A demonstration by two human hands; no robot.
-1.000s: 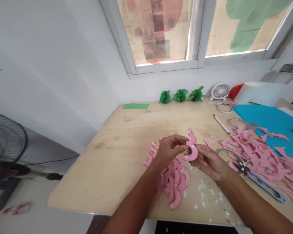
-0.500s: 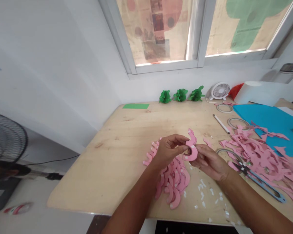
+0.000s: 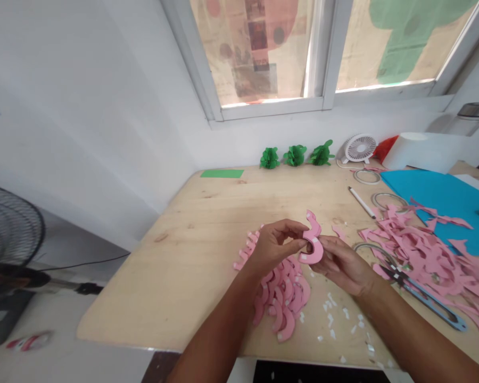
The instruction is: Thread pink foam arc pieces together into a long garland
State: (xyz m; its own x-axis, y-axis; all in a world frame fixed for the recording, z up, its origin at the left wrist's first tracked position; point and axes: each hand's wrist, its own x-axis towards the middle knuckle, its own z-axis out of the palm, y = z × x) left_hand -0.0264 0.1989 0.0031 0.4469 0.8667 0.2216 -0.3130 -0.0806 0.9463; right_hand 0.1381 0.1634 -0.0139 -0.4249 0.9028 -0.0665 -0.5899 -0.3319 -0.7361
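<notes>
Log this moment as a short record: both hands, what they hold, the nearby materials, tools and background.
Left hand: thumb and fingers pinch a curved pink piece
Right hand: holds the same piece from its right side
Held piece: off the table, small white patches on it
Finished-looking pile: curved pink pieces, partly hidden by the left arm
Scraps: pink offcuts, right; white bits, front
Tools: blue-handled snips, pen
Background: three green paper ornaments, small white fan

Left hand [image 3: 274, 249] and right hand [image 3: 346, 267] pinch close together, forearms [image 3: 219, 324] angled inward.
</notes>
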